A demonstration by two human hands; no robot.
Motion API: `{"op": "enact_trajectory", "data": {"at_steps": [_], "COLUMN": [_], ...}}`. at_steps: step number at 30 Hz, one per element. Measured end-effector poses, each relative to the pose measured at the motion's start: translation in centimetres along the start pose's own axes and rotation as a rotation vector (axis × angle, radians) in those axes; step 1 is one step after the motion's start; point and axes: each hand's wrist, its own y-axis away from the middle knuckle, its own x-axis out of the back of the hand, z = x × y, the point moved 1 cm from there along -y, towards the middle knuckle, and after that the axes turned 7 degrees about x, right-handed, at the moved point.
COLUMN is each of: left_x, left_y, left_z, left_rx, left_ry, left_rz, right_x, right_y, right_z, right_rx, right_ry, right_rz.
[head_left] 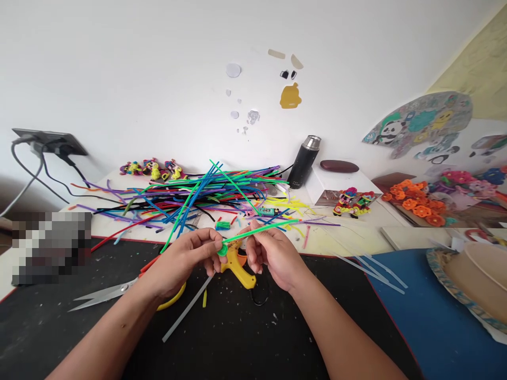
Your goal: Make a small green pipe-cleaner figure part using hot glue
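Note:
Between the finger and thumb of my left hand [192, 258] is the small coiled end of a bright green pipe cleaner [277, 224]. Its straight length runs to the right and passes across my right hand [275, 253], whose thumb and fingers are closed on it. Just behind and below my hands lies a yellow glue gun [242, 273], partly hidden; a translucent glue stick [186, 311] slants toward me from under my left hand. Scissors [106, 291] with red and yellow handles rest beside my left forearm, blades apart. A little green and blue bundle [223, 225] sits beyond my hands.
A pile of coloured pipe cleaners [190, 195] spreads along the wall. A black flask [304, 162] stands by a white box [336, 182] with small figures [354, 203]. Several glue sticks [384, 272] lie right, near a round tray [455, 279]. Cables plug into a left wall socket [51, 141].

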Motion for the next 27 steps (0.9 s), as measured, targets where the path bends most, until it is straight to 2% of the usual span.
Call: {"op": "enact_trajectory", "data": {"at_steps": [5,12,19,27], "left_x": [-0.5,-0.9,-1.0,-1.1], "left_y": [-0.1,-0.3,-0.5,-0.6], "left_z": [0.0,-0.7,-0.6,-1.0], "left_rx": [0.001,0.024,0.072,0.112], "left_ry": [0.077,0.079,0.206,0.240], "left_rz": [0.032,-0.030,0.003,-0.071], "right_x": [0.0,-0.2,-0.5,-0.5], "right_y": [-0.1,0.0,0.2,0.2], "right_z": [0.1,-0.1,-0.3,-0.2], "right_rx": [0.035,0.127,0.113,0.177], "right_ry": [0.029,0.153,0.215,0.221], "right_rz": [-0.011,-0.018,-0.084,-0.049]}}
